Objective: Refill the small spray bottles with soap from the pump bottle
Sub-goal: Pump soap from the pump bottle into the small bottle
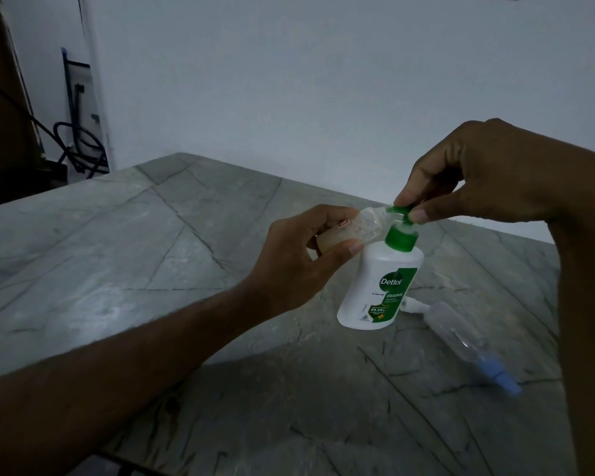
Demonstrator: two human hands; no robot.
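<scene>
On the counter [186, 269] the pump bottle [380, 286] stands, right hand [478, 173] pinching its green head [401, 213], left hand [299, 259] gripping a small bottle [358, 228] at the spout, another bottle [461, 331] lying nearby.

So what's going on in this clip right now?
A person is refilling a small clear spray bottle, held tilted in the left hand with its mouth at the nozzle of a white Dettol pump bottle. The right hand grips the green pump head. Another spray bottle with a blue cap lies on the marble table.
</scene>
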